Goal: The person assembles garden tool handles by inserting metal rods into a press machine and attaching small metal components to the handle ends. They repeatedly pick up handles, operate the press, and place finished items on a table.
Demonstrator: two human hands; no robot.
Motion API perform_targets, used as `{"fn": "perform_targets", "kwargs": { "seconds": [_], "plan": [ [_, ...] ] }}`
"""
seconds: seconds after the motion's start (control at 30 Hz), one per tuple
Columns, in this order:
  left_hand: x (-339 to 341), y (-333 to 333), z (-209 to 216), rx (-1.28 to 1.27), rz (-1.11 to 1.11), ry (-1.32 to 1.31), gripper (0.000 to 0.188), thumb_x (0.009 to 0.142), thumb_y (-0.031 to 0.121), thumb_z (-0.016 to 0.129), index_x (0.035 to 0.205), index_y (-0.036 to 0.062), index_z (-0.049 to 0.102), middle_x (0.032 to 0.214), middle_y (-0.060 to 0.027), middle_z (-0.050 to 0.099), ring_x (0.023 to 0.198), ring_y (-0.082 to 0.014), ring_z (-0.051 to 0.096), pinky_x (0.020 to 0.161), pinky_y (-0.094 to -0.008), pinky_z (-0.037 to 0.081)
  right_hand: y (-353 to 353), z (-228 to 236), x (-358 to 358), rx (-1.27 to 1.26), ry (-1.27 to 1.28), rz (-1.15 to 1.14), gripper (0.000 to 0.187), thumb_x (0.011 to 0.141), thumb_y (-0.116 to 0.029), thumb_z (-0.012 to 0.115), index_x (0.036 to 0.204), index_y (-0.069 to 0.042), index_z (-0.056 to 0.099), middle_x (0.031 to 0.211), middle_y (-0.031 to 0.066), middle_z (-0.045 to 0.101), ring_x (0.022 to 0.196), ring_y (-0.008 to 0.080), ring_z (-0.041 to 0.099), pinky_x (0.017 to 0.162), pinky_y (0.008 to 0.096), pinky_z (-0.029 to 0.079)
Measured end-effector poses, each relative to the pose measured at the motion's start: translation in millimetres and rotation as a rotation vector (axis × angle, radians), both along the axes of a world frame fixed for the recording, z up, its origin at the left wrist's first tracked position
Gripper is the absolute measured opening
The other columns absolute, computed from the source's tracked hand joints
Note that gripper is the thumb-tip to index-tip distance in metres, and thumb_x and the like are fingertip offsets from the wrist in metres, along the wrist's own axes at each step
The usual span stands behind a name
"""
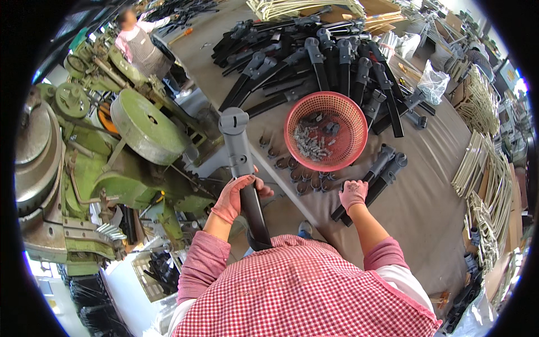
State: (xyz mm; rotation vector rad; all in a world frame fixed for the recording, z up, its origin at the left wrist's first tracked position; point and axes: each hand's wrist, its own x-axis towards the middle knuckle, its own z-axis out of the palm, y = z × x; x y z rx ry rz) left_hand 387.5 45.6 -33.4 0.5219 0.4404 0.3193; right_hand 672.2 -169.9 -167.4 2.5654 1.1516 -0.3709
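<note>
My left hand [233,199], in a thin pinkish glove, is wrapped round a black tube [255,216] with a grey plastic joint [234,132] at its upper end. This tube stands tilted in front of me, its lower end against my checked apron. On the table to the right, my right hand [353,195] is closed over the nearer-left of two similar tubes with grey joints [394,163]; its fingertips are partly hidden. Just beyond sits a red perforated basket [359,135] with small metal pieces [311,146] inside. Several small dark rings [303,182] lie at the table's left edge.
Green machinery with a large wheel [149,126] stands close on the left. A pile of black tubes with grey joints [314,56] covers the table's far part. Bundles of pale rods [488,191] line the right side. Another person [143,48] stands at far left.
</note>
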Motion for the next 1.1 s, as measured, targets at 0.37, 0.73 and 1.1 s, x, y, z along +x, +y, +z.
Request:
{"fn": "perform_targets", "kwargs": {
  "seconds": [0.37, 0.73, 1.1],
  "plan": [
    [-104, 12, 55, 1.826, 0.297, 0.676, 0.08, 0.082, 0.02, 0.074, 0.146, -0.0041, 0.032, 0.135, -0.0239, 0.052, 0.122, -0.0357, 0.056, 0.104, -0.0421, 0.044, -13, 3, -26, 0.427, -0.104, -0.171, 0.032, 0.082, -0.04, 0.067, 0.088, -0.009, 0.068, 0.085, 0.0123, 0.071, 0.085, 0.0322, 0.069, 0.074, 0.0433, 0.054],
    [-196, -38, 60, 1.89, 0.394, 0.986, 0.069, 0.078, 0.023, 0.075, 0.135, 0.0018, 0.043, 0.115, -0.0189, 0.061, 0.095, -0.037, 0.065, 0.077, -0.0405, 0.055, 76, 121, -229, 0.928, 1.838, -0.167, 0.032, 0.096, -0.008, 0.06, 0.126, 0.0, 0.056, 0.104, 0.0082, 0.065, 0.09, 0.0181, 0.067, 0.078, 0.0333, 0.057],
    [-274, -75, 47, 1.528, 0.5, 1.188, 0.071, 0.077, 0.023, 0.075, 0.135, 0.0008, 0.04, 0.115, -0.0261, 0.061, 0.095, -0.044, 0.064, 0.079, -0.0473, 0.054, 127, 175, -338, 0.824, 1.909, 0.167, 0.03, 0.1, -0.01, 0.055, 0.127, 0.003, 0.056, 0.094, 0.0014, 0.054, 0.082, 0.0073, 0.052, 0.071, 0.0221, 0.045]
  ]
}}
